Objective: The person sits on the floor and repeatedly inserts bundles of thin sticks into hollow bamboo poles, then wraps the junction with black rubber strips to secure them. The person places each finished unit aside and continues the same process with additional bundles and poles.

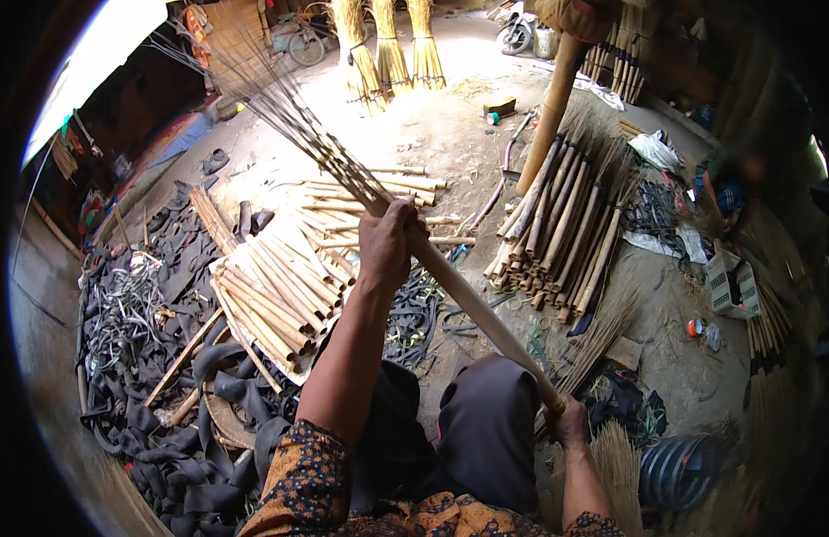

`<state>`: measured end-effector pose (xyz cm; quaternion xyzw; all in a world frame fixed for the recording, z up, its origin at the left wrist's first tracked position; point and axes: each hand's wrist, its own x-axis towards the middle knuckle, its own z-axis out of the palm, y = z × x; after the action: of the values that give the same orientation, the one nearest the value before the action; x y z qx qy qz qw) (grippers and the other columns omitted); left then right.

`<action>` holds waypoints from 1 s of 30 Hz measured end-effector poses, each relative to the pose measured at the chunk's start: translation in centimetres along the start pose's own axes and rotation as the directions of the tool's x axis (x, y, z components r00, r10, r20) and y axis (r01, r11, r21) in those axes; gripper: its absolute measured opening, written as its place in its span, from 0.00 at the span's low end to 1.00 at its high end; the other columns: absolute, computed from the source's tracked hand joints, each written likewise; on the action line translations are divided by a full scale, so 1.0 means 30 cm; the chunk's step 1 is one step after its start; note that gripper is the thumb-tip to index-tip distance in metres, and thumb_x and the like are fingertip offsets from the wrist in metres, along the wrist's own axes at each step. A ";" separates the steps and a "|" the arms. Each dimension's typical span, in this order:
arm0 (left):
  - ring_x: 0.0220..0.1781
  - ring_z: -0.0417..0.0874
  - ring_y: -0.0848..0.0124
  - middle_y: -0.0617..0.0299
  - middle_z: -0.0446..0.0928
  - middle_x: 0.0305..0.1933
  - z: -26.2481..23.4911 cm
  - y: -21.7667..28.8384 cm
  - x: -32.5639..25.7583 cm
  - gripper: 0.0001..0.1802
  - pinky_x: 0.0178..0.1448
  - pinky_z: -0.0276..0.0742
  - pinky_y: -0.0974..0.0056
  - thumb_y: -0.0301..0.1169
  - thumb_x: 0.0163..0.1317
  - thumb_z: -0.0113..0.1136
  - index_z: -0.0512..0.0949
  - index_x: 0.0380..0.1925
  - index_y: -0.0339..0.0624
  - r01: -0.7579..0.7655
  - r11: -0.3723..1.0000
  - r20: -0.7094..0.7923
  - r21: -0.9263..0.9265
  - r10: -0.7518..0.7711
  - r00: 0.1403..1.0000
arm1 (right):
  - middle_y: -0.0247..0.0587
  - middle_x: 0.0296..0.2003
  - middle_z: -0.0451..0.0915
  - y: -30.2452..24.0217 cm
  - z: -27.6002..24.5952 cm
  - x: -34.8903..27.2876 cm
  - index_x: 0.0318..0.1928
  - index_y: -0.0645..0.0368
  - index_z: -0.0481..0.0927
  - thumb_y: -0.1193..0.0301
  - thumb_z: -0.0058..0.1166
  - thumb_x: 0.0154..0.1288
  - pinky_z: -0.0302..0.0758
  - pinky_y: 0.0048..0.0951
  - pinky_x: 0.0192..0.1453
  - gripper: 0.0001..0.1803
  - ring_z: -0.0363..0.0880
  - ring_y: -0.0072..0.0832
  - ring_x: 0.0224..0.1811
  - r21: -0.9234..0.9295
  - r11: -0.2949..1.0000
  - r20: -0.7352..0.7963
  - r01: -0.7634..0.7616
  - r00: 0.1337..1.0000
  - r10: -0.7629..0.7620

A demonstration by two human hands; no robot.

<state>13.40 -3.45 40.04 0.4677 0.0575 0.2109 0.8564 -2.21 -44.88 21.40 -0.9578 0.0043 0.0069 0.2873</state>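
I hold a stick broom slantwise across my lap. My left hand [385, 240] is closed round the upper end of its pale bamboo handle [488, 324], just below the bristles. From there the thin, stiff bristles [298, 130] fan out toward the upper left. Lower down, near the handle's other end, my right hand [571, 422] grips it beside my right knee. Past my left forearm lies a stack of cut bamboo lengths [276, 291]. Several similar brooms [567, 224] lie piled ahead on the right, handles toward me.
A heap of black rubber strips [209, 470] covers the floor at left. Tied straw bundles [392, 67] stand at the back. A wooden post [551, 116] rises beyond the broom pile. On the right are a light crate [732, 285], a partly visible person [730, 192] and a dark coil [679, 472].
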 end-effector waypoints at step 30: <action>0.54 0.86 0.65 0.52 0.81 0.61 -0.326 0.120 -0.035 0.28 0.58 0.80 0.61 0.45 0.77 0.57 0.73 0.67 0.37 0.111 0.680 0.064 0.724 -0.227 0.972 | 0.59 0.34 0.86 0.313 0.392 0.212 0.39 0.66 0.85 0.40 0.64 0.60 0.79 0.48 0.45 0.35 0.87 0.53 0.41 0.426 0.738 -0.046 -0.523 0.802 0.596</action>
<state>8.44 5.41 37.46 0.7708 0.1141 0.0563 0.6243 3.90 -46.28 6.32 -0.8303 0.3200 0.0060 0.4562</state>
